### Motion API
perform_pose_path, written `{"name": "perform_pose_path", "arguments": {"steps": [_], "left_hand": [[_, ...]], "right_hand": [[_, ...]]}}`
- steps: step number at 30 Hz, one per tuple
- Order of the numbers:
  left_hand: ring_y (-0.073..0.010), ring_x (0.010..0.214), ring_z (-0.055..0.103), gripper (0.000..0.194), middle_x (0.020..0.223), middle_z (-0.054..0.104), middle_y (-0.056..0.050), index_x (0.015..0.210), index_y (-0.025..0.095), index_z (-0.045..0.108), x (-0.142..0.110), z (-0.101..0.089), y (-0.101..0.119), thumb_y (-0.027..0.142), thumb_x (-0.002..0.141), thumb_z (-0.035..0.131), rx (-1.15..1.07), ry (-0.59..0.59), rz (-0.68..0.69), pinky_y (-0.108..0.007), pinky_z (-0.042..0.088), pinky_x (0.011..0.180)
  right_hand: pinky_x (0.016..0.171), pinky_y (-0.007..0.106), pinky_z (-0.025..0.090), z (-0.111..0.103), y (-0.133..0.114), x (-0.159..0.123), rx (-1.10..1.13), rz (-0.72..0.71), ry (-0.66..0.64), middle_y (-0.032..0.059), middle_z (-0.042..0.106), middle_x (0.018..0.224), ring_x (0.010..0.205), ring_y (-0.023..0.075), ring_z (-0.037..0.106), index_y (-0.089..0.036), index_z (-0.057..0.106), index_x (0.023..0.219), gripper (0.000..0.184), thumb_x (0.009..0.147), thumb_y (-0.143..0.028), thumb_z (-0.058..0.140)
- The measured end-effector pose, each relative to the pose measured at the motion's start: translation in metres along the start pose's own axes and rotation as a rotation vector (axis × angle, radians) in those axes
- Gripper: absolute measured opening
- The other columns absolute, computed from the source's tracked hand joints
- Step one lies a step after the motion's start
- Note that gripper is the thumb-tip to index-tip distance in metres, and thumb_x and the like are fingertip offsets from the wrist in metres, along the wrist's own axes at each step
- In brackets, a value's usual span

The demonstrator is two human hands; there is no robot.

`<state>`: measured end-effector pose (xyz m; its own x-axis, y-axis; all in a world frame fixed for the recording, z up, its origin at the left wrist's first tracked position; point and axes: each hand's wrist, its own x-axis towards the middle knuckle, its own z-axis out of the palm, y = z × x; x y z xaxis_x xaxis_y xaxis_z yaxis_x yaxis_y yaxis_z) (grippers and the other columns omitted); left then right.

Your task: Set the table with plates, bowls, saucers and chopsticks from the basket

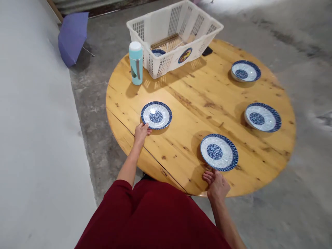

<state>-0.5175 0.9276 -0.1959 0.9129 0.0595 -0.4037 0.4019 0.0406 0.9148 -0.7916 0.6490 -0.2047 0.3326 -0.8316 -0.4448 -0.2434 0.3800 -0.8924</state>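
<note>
My left hand [142,133] pinches the near-left rim of a blue-and-white patterned plate [156,116], its thumb over the edge. The plate lies on the left part of the round wooden table. Near the table's front edge, my right hand [217,186] is at the near rim of a second plate [219,152] with the same pattern. Its fingers are bent at the rim, and the grip is partly hidden. Two more matching deep plates stand at the right, one in the middle [263,117] and one farther back [246,71].
A white plastic basket [166,64] stands at the table's back, with a patterned dish [158,52] and brown sticks [164,40] inside. Beside it are a light-blue bottle [136,64] and a dark phone-like object [207,51]. A purple umbrella [72,38] lies open on the floor.
</note>
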Motion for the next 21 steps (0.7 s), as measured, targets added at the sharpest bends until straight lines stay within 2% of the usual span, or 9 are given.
{"name": "perform_pose_path", "arguments": {"steps": [10,21], "left_hand": [[-0.0161,0.063,0.071,0.024,0.070,0.070,-0.004,0.077,0.018,0.058,0.0017,0.0001,-0.0109,0.040,0.084,0.063,0.016,0.091,0.065,-0.023,0.053,0.057],[-0.0142,0.062,0.070,0.021,0.070,0.070,-0.004,0.079,0.018,0.060,-0.0030,0.0008,-0.0036,0.038,0.084,0.061,0.033,0.150,0.059,-0.021,0.053,0.059]], "right_hand": [[0.043,0.020,0.055,0.0011,0.0025,0.0003,-0.023,-0.021,0.006,0.0018,0.071,0.064,0.047,0.0131,0.065,-0.014,0.063,0.084,0.035,0.068,-0.043,0.074],[0.045,0.020,0.056,0.0023,0.0087,0.0022,-0.024,-0.070,0.007,0.0015,0.071,0.064,0.049,0.0123,0.066,-0.016,0.063,0.083,0.034,0.069,-0.044,0.074]]}}
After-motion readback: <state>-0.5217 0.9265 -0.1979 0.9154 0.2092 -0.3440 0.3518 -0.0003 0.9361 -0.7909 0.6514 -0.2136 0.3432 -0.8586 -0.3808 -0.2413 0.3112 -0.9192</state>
